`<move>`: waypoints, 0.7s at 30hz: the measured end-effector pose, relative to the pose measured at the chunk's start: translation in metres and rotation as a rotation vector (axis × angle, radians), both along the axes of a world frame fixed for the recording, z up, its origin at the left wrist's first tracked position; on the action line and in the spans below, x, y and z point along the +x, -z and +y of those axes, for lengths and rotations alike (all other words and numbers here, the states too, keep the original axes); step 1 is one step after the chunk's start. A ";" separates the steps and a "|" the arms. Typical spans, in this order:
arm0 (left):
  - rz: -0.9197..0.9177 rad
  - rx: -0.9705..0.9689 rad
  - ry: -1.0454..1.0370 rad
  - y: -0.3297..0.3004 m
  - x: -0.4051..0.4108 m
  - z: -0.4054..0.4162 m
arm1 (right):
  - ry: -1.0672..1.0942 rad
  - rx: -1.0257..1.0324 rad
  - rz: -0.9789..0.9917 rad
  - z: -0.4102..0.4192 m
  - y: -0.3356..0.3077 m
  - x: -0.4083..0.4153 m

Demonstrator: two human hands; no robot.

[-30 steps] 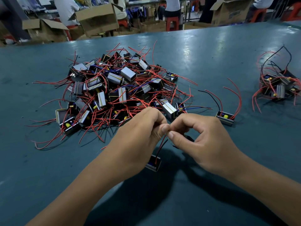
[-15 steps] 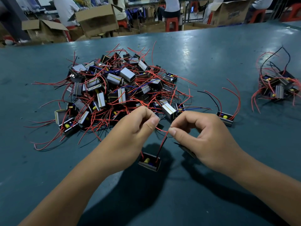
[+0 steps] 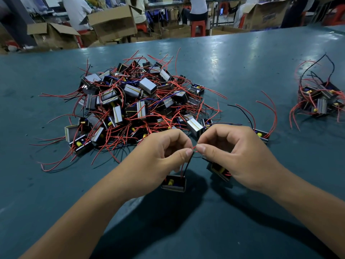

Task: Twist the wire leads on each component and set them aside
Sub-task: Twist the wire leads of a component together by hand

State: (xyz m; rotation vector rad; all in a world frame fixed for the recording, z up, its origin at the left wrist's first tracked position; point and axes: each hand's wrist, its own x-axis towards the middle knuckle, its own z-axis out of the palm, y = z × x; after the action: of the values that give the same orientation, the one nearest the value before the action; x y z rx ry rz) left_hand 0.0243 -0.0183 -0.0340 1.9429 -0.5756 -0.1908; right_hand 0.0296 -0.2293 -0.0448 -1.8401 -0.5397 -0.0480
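A small boxy component [image 3: 174, 183] with a yellow part inside hangs just above the table by its red and black leads [image 3: 188, 163]. My left hand [image 3: 160, 156] pinches those leads between thumb and forefinger. My right hand [image 3: 237, 156] pinches the lead ends at the same spot, fingertip to fingertip. A second component [image 3: 219, 170] sits under my right palm, partly hidden. Beyond my hands lies a big pile of components [image 3: 134, 107] tangled in red wires.
A smaller heap of components [image 3: 319, 101] lies at the far right of the teal table [image 3: 242, 71]. One lone component [image 3: 262, 136] with long leads sits right of the pile. Cardboard boxes [image 3: 113, 23] and seated people stand beyond the far edge.
My hands drew apart half a second ago, stretching a red lead, and have now come back together at the lead ends. The hanging component has shifted slightly.
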 end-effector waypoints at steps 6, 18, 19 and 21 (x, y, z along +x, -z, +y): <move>-0.016 0.018 -0.013 0.000 0.002 0.003 | 0.022 0.001 -0.010 0.000 0.000 0.002; 0.004 -0.020 -0.018 -0.009 0.004 0.015 | 0.081 -0.169 -0.256 -0.014 -0.015 0.005; -0.013 -0.012 -0.039 -0.008 0.004 0.012 | 0.075 -0.197 -0.275 -0.013 -0.015 0.004; -0.066 -0.002 -0.097 -0.005 0.003 0.007 | 0.079 -0.227 -0.298 -0.009 -0.011 0.003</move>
State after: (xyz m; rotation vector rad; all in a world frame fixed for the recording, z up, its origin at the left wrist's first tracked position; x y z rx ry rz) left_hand 0.0276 -0.0116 -0.0289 1.9759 -0.5226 -0.0648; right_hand 0.0325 -0.2387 -0.0333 -2.0902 -0.7019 -0.3310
